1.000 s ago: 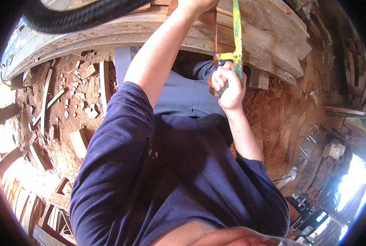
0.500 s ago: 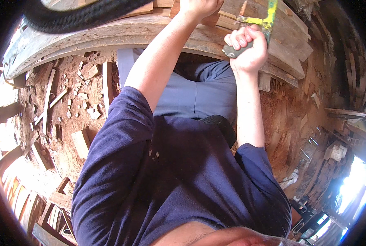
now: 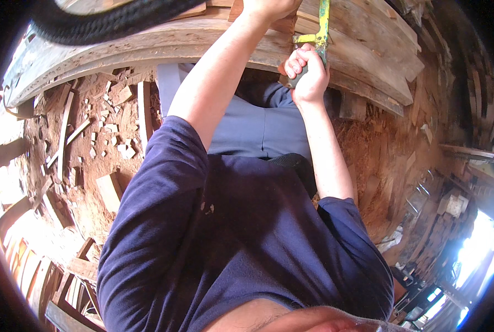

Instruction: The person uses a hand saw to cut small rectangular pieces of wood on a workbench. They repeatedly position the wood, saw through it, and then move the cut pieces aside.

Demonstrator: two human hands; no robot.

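Observation:
My right hand (image 3: 309,74) is closed around the dark handle of a hacksaw (image 3: 324,30) with a worn yellow-green frame. The saw is at the bench's near edge, and its upper end is cut off by the picture. My left hand (image 3: 270,8) grips a reddish-brown piece of wood (image 3: 285,25) lying on the wooden bench (image 3: 202,41). The fingertips of that hand are partly beyond the upper edge. Where the blade meets the wood is hidden.
A thick black band (image 3: 114,23) crosses the upper left. Below the bench, small wood offcuts (image 3: 111,130) and sticks (image 3: 65,138) litter the brown floor at left. A wood block (image 3: 109,192) lies beside my left sleeve. More timber and clutter (image 3: 451,205) stand at right.
My right hand has moved left and slightly toward me with the hacksaw, nearer to the reddish-brown wood. My left hand stays in place.

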